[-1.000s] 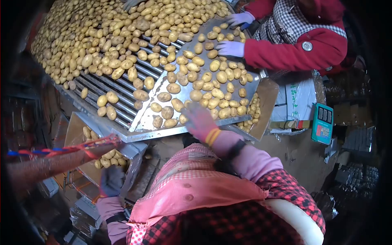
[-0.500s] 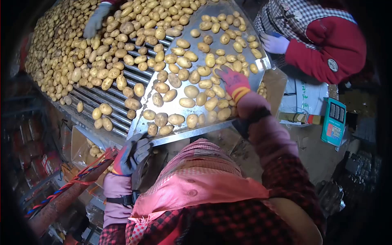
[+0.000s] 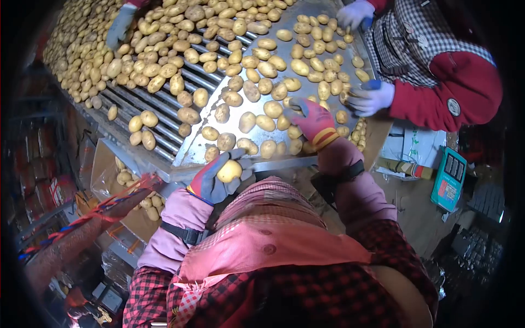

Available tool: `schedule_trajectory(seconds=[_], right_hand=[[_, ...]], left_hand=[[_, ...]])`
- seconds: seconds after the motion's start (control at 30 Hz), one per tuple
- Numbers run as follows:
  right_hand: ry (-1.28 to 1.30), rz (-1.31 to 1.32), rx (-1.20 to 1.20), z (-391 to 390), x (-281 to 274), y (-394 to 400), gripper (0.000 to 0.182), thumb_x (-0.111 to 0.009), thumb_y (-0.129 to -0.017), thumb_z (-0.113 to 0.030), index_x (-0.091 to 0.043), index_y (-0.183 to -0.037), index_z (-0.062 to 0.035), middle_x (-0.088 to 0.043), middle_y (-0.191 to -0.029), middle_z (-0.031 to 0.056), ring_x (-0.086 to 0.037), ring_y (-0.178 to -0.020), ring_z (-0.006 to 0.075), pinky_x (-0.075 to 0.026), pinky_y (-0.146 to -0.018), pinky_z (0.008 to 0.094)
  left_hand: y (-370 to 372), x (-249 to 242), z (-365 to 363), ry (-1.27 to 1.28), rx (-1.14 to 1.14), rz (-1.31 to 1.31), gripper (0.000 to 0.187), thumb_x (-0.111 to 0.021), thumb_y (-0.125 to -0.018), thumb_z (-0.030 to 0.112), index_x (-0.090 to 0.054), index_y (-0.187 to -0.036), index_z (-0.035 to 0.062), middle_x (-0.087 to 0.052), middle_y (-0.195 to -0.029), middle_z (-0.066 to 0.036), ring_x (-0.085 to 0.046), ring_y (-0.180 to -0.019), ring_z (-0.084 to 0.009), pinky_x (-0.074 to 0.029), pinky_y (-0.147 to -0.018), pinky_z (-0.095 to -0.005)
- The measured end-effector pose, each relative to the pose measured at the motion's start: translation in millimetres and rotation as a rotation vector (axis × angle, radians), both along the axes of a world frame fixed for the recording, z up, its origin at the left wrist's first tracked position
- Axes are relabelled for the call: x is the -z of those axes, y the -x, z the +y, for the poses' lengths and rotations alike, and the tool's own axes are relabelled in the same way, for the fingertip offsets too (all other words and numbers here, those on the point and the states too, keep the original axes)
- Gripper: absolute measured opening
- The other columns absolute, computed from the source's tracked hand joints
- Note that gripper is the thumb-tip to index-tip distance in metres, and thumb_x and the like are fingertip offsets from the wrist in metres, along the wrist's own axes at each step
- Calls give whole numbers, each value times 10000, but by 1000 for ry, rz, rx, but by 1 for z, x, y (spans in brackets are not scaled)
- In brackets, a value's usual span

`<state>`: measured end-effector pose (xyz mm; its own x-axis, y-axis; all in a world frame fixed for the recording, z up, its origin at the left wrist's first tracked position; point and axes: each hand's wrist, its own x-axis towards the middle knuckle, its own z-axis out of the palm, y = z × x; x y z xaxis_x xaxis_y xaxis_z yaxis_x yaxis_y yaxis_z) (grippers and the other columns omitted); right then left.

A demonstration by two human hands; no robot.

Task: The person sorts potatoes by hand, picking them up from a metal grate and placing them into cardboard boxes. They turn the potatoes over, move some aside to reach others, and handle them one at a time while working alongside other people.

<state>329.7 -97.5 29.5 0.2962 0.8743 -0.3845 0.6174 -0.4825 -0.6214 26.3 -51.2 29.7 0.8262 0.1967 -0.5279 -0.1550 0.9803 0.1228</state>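
My left hand (image 3: 210, 179), in a grey and red glove, is turned palm up at the front edge of the metal table (image 3: 191, 156). A yellow potato (image 3: 229, 171) rests in it, with the fingers curled about it. Over the sheet-metal surface, my right hand (image 3: 313, 120) in a red glove reaches down among loose potatoes (image 3: 273, 109). Its thumb and fingers are apart and slightly bent, close to the potatoes, and I see nothing held between them. Several potatoes lie just left of that hand.
Many potatoes (image 3: 136, 60) cover the metal rollers (image 3: 197, 76) at left. A co-worker's gloved hands (image 3: 372, 98) are at the right edge; another person's gloved hand (image 3: 120, 26) is at the far left. Below stand a cardboard box (image 3: 131, 216), a rope-wrapped bar (image 3: 82, 229) and a teal scale (image 3: 449, 179).
My left hand has come up and right and now holds a potato. My right hand has shifted slightly down in view. The right-side co-worker's second hand has come into view.
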Motion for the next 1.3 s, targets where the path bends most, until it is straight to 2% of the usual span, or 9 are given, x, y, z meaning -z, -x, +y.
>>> schedule_trajectory(seconds=[0.13,0.3,0.5,0.6,0.8,1.0,1.07,1.13,1.3], right_hand=[[244,-600,-221,6,35,32,531,-727,-773,-413,-570,-1202,-144,-608,-1234,110,-623,-1072,284,-500,-880,416],[160,753,471,13,15,11,596,-685,-831,-466,-560,-1228,-39,-661,-1002,106,-632,-777,184,-510,-589,308],[-423,571,-436,-8,14,58,218,-562,-942,-202,-641,-1115,-97,-657,-1093,8,-602,-1052,206,-317,-1095,364],[-298,900,-189,-2,-12,101,374,-595,-939,-232,-508,-1252,-46,-648,-1058,35,-602,-931,178,-401,-923,327],[193,1661,508,6,-61,172,571,-469,-979,-488,-499,-1291,-11,-674,-958,97,-652,-691,169,-518,-534,268],[331,1774,100,2,-15,185,555,-410,-996,-477,-481,-1318,-30,-647,-1109,194,-684,-904,217,-567,-687,267],[485,2074,-168,4,-44,217,524,-459,-996,-424,-429,-1377,-67,-601,-1171,167,-640,-937,183,-542,-746,245],[358,1475,-247,-1,-106,256,562,-569,-949,-408,-409,-1401,-115,-593,-1087,81,-598,-796,135,-476,-647,198],[-601,1194,-865,10,-221,317,672,-675,-852,-383,-440,-1352,0,-534,-1234,153,-596,-950,201,-481,-774,297]], left_hand=[[47,5,-11,34,4,-26,488,-423,-1016,370,-468,-1336,4,-598,-1211,-203,-623,-1061,-337,-588,-668,-243],[147,0,-37,-93,-227,76,531,-461,-983,428,-484,-1333,30,-580,-1248,-178,-593,-1097,-312,-558,-631,-291],[274,2,-58,115,-869,175,540,-562,-946,335,-440,-1370,25,-498,-1353,-192,-501,-1236,-345,-539,-912,-443],[292,4,-63,229,-1020,713,569,-564,-945,339,-414,-1378,2,-474,-1372,-225,-481,-1262,-363,-521,-940,-443],[305,20,-93,-34,-871,356,598,-557,-944,362,-398,-1390,-4,-440,-1406,-246,-467,-1287,-347,-439,-1049,-398],[316,20,-129,12,-1100,337,486,-500,-965,271,-436,-1367,5,-488,-1374,-219,-475,-1278,-345,-401,-1078,-430],[336,33,-148,-1276,-539,1010,443,-499,-944,240,-478,-1318,5,-530,-1327,-203,-487,-1264,-327,-396,-1076,-416],[354,44,-165,-2147,693,1639,404,-497,-922,209,-520,-1270,5,-572,-1281,-187,-500,-1250,-308,-392,-1073,-402],[349,38,-177,-1710,-127,1308,311,-516,-921,168,-574,-1196,36,-597,-1224,-172,-532,-1218,-274,-452,-1008,-355]])
